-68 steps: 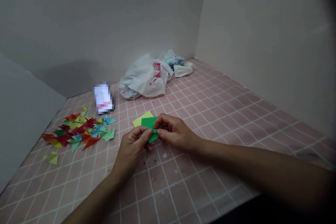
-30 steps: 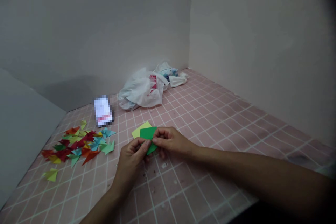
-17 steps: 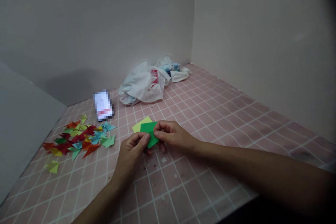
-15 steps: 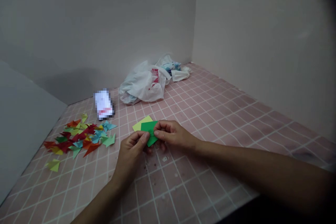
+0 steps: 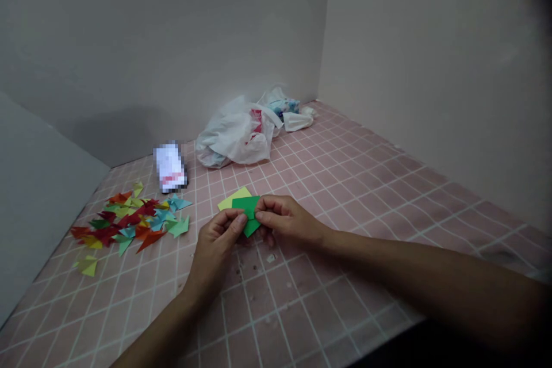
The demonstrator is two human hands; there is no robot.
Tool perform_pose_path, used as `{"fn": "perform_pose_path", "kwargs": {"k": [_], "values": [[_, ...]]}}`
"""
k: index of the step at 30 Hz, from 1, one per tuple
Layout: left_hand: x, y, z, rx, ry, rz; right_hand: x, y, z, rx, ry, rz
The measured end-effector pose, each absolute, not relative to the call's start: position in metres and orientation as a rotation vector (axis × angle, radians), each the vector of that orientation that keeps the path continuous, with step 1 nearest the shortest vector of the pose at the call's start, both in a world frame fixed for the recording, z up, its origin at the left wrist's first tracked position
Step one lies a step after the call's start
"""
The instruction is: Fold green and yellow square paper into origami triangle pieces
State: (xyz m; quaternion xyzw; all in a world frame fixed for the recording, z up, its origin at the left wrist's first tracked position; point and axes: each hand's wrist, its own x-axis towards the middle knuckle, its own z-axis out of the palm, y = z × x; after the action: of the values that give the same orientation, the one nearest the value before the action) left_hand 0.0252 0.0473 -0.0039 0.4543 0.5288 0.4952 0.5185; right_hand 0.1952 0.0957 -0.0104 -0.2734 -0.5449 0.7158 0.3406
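Observation:
A piece of green paper, partly folded, is held between both hands above the table. My left hand pinches its lower left part between thumb and fingers. On the other side, my right hand grips the right edge, thumb on top and fingertips curled behind. The fingers hide some of the folds. Just beyond the green piece lies yellow paper, partly covered by it. To the left, a loose pile of small folded paper shapes in red, orange, yellow, green and blue is spread on the table.
A phone with a lit, blurred screen lies behind the pile. White plastic bags sit crumpled at the back near the wall corner. The table has a pink cover with white grid lines, and small scraps lie near my hands.
The view has shifted slightly. Both hands keep hold of the green paper, and my right fingers have moved a little along its edge, so slightly more of its top shows.

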Motion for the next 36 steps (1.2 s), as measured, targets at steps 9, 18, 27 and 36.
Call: {"fn": "perform_pose_path", "kwargs": {"k": [9, 18, 27, 36], "values": [[0.023, 0.048, 0.006, 1.288, 1.267, 1.259, 0.197, 0.096, -0.007, -0.726, -1.415, 1.838], [0.023, 0.048, 0.009, 1.234, 1.198, 1.302, 0.199, 0.097, -0.005, -0.672, -1.395, 1.917], [0.018, 0.046, 0.008, 1.285, 1.135, 1.292, 0.2, 0.096, -0.004, -0.6, -1.405, 1.929], [0.011, 0.047, 0.003, 1.33, 1.156, 1.238, 0.2, 0.093, -0.003, -0.584, -1.366, 1.958]]}}
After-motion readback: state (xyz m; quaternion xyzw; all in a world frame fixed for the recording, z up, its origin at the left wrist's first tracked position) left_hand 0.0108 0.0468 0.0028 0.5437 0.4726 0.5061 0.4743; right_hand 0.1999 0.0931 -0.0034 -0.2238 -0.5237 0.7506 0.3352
